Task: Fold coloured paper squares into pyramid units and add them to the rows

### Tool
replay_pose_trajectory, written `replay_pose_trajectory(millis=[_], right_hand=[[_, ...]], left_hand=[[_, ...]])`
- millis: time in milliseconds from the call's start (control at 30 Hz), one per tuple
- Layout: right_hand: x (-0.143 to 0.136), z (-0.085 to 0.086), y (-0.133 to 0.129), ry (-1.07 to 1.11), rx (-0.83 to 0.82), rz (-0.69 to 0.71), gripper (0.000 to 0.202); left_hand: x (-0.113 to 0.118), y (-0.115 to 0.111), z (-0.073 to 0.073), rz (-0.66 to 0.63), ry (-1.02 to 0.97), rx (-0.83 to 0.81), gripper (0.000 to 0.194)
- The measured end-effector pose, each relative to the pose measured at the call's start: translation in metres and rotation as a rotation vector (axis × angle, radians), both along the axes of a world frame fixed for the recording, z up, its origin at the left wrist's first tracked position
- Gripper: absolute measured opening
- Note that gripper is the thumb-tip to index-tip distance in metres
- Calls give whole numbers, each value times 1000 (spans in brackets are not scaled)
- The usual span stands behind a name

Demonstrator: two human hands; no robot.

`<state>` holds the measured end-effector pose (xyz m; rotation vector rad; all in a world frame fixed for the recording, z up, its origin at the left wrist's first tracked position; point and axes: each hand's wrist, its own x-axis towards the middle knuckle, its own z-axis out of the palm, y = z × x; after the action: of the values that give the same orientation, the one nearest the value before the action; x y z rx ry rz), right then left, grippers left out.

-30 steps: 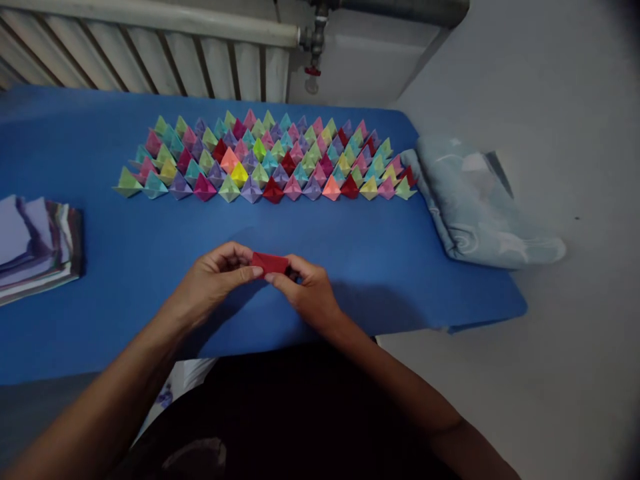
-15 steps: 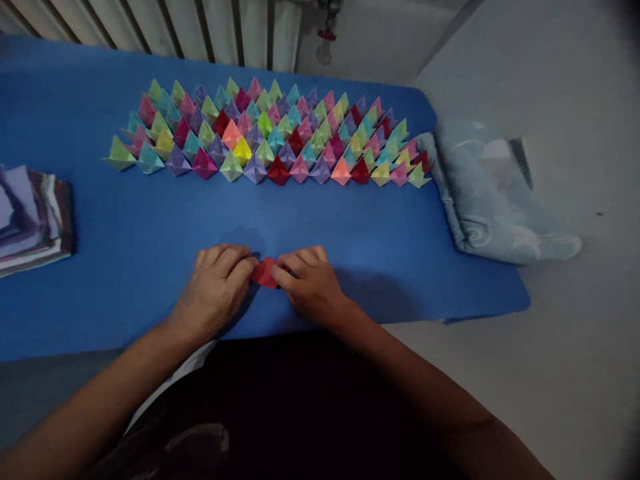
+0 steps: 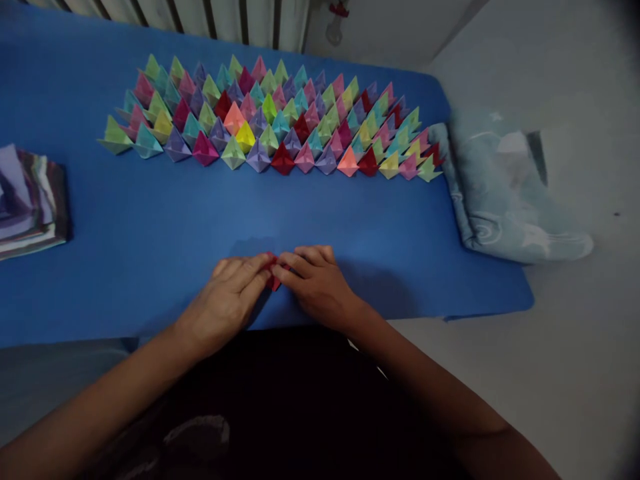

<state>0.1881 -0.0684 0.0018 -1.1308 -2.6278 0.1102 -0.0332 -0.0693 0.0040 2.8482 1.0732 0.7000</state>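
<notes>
Red paper (image 3: 273,283) — bent fingers (image 3: 253,268) tight on either side

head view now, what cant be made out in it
All in the head view:
Red paper: mostly covered by the left hand and right hand; its full shape is hidden.
Under the fingers: hidden by the hands' own backs.
Stack: cut off by the left edge.
Radiator: cut off by the top edge.
Rear boats: lower parts hidden by boats in front.
</notes>
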Motion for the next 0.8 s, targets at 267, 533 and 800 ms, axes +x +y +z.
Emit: replay_pose_trajectory(millis=[267, 533, 800], right_hand=[[5, 3, 3, 2, -88, 6, 39], [6, 9, 5, 38, -168, -5, 37], [10, 7, 8, 190, -269, -101, 26]], left_hand=[[-4, 11, -3, -45, -14, -123, 26], [-5, 10, -1, -51, -28, -170, 32], [-7, 11, 3, -75, -6, -212, 26]])
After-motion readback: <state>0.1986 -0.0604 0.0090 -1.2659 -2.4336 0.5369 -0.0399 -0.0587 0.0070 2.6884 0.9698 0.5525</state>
